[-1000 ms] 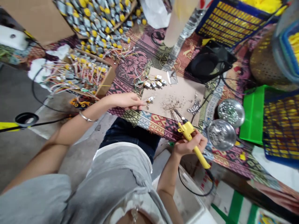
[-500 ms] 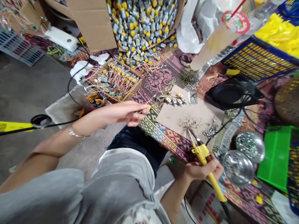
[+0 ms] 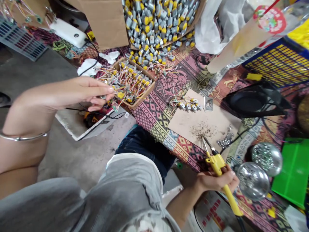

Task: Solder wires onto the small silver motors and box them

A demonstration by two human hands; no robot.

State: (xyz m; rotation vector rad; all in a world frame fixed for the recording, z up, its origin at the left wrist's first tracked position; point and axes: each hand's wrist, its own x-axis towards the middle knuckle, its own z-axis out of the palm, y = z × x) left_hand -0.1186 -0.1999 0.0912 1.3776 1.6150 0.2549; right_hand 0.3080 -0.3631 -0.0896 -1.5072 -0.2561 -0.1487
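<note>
My left hand (image 3: pixel 96 95) is closed in a pinch over the near left side of a small cardboard box (image 3: pixel 145 95). At its fingertips is a small motor (image 3: pixel 120 95) with a yellow end, partly hidden by the fingers and hard to separate from the wired motors (image 3: pixel 134 77) lined up behind it in the box. My right hand (image 3: pixel 218 178) is wrapped around the yellow handle of a soldering iron (image 3: pixel 217 162). The iron's metal tip points down at a beige board (image 3: pixel 183 120) with dark specks. Several wired motors (image 3: pixel 190 105) lie in a row on that board.
Loose motors (image 3: pixel 154 29) spill from a big carton at the back. To the right stand a plastic drink cup (image 3: pixel 241 42), a blue basket (image 3: pixel 277 62), a black fan (image 3: pixel 253 100), metal bowls (image 3: pixel 253 180) of small parts and a green tray (image 3: pixel 292 170). A cable (image 3: pixel 103 114) hangs at left.
My left hand has moved left and up from beside the board to the small box, still pinching. The right hand keeps the soldering iron in about the same place. The view has shifted slightly.
</note>
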